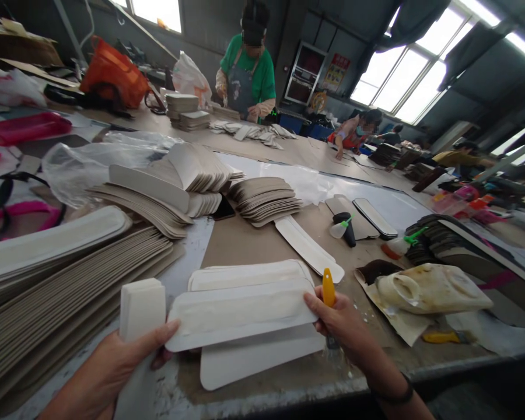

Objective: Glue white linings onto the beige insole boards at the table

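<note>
My left hand (120, 361) grips the left end of a long white strip with rounded ends (240, 312), thumb on top. My right hand (343, 324) pinches the strip's right end and also holds a brush with a yellow handle (328, 289) that sticks up between the fingers. The strip hovers over two more white strips (262, 356) lying on brown paper (245, 245). A white folded piece (142, 306) stands just beside my left hand.
Stacks of grey and white strips (70, 280) fill the left. A glue-stained white jug (429, 289) lies at right, near small squeeze bottles (341, 227) and dark stacked pieces (437, 236). A person in green (247, 76) works at the far end; another person (354, 131) leans over the table.
</note>
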The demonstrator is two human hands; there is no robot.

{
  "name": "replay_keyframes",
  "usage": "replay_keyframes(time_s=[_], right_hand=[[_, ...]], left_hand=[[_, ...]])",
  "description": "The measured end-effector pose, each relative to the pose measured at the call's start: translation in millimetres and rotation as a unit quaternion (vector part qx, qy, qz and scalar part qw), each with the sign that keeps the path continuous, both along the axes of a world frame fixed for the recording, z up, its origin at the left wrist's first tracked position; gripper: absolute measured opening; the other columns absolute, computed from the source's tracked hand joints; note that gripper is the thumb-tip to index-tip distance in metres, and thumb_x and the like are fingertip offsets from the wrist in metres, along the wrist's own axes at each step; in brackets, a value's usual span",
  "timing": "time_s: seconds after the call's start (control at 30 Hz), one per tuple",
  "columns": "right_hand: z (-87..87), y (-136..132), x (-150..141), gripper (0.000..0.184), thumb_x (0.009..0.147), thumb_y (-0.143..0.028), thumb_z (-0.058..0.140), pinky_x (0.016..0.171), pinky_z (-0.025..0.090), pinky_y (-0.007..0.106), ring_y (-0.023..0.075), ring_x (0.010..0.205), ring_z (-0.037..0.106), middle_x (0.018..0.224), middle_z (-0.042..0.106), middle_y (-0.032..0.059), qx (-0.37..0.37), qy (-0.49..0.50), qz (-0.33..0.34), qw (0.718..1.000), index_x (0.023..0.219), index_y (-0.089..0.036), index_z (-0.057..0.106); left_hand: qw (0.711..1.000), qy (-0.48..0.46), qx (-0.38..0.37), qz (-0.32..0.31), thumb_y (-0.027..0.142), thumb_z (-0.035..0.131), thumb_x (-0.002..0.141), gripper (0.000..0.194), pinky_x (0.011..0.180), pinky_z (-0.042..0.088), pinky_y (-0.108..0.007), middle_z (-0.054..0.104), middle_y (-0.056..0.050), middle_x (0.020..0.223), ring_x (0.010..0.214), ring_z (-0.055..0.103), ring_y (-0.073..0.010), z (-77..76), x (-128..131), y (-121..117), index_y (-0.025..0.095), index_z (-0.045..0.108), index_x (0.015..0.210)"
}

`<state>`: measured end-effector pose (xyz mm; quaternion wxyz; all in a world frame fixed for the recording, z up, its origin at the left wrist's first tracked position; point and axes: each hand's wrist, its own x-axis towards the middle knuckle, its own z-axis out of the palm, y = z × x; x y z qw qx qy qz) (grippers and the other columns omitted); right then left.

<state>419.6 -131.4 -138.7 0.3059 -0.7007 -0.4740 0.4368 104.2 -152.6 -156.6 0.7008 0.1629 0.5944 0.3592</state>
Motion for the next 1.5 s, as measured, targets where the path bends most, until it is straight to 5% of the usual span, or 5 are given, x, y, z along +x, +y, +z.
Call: replay_keyframes(time_s=[0.13,0.3,0.7,1.2,1.5], right_hand=[[6.6,20,2,0.034,0.077,-0.052,0.054,0.045,0.035,0.025,0.0119,0.041,0.047,0.045,0.045,-0.0055,0.044,-0.141,0.042,0.988,0.063,-0.022,0.045],[6.0,36,8,0.025,0.085,-0.039,0.052,0.055,0.034,0.028,0.018,0.057,0.056,0.06,0.057,0.0017,0.101,-0.402,0.076,0.907,0.066,-0.023,0.046],[-12.8,33,-33,0.006,0.084,-0.013,0.053,0.064,0.036,0.029,0.0201,0.073,0.059,0.078,0.061,0.0031,0.261,-0.583,0.141,0.757,0.083,-0.02,0.052],[-18.4,10,0,0.027,0.092,-0.035,0.049,0.053,0.032,0.026,0.0171,0.06,0.063,0.064,0.067,0.0033,0.093,-0.504,0.066,0.856,0.072,-0.02,0.058],[-3.0,42,-14,0.006,0.086,-0.021,0.056,0.057,0.034,0.029,0.0208,0.072,0.061,0.076,0.063,0.005,0.175,-0.607,0.086,0.77,0.081,-0.018,0.055]], left_hand=[[0.992,0.109,0.046,-0.042,0.043,0.081,0.059,0.037,0.038,0.042,-0.018,0.057,0.001,0.042,0.039,0.05,-0.0115,6.8,2,20,0.018,0.059,0.043],[0.93,0.291,0.181,-0.133,0.037,0.079,0.062,0.032,0.041,0.039,-0.012,0.061,-0.002,0.041,0.041,0.052,-0.0102,-0.8,-2,37,0.013,0.065,0.046],[0.871,0.424,0.133,-0.212,0.06,0.064,0.063,0.045,0.049,0.038,-0.028,0.056,-0.002,0.036,0.041,0.053,-0.0205,-4.7,9,39,0.021,0.055,0.043],[0.925,0.342,0.079,-0.146,0.073,0.064,0.045,0.055,0.059,0.041,-0.031,0.061,-0.007,0.042,0.05,0.056,-0.0227,-8.8,13,33,0.019,0.057,0.038],[0.926,0.347,0.073,-0.13,0.067,0.062,0.036,0.046,0.05,0.037,-0.03,0.055,-0.005,0.034,0.042,0.05,-0.0204,16.3,26,52,0.023,0.05,0.037]])
